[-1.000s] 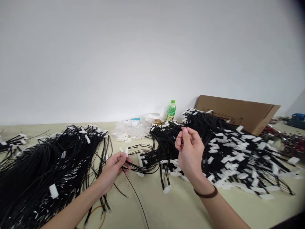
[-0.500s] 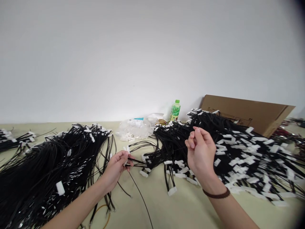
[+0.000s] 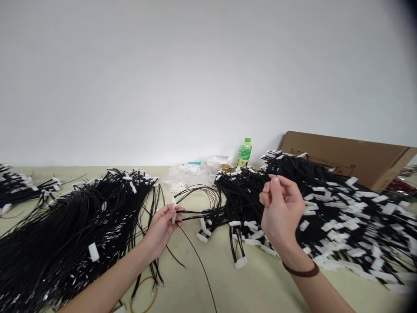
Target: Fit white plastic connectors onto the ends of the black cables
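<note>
"What do the hands hold?"

"The left hand (image 3: 163, 226) pinches a white connector (image 3: 174, 216) trailing black wires (image 3: 199, 213) above the pale tabletop (image 3: 182, 289); the right hand's (image 3: 282, 211) fingertips press together, their catch, if any, impossible to tell."

"And around them?"

"Heaped black wire harnesses (image 3: 74, 230) either side; behind, a green-capped bottle (image 3: 244, 155) and brown cardboard (image 3: 339, 157) near a white wall (image 3: 189, 78)."

The left grip (image 3: 163, 228) holds a white connector (image 3: 174, 216) with black wires (image 3: 198, 213), the right grip (image 3: 282, 208) apart.
</note>
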The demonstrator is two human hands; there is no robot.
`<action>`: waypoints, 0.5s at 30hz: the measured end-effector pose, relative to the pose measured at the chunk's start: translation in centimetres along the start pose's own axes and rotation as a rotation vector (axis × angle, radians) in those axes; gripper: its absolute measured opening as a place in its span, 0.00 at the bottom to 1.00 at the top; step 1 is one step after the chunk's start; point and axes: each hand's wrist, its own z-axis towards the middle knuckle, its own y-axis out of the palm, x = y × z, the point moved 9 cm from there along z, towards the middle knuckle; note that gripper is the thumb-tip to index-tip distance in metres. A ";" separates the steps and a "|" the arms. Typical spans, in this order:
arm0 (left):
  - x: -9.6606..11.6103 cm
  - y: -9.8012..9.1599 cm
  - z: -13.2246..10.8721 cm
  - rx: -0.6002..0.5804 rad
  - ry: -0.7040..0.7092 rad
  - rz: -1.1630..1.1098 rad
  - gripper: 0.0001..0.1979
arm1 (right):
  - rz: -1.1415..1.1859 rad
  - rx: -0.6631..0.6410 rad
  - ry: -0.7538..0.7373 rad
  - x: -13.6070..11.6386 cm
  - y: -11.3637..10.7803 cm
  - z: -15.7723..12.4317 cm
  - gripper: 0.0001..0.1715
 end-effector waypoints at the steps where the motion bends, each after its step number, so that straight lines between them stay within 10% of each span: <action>1: 0.0 0.0 0.0 0.005 -0.001 -0.006 0.13 | -0.016 0.004 -0.015 0.0 -0.1 0.0 0.17; 15: 0.0 2.0 -1.1 -0.132 0.002 0.147 0.14 | -0.254 -0.022 -0.043 1.0 -0.3 -0.6 0.20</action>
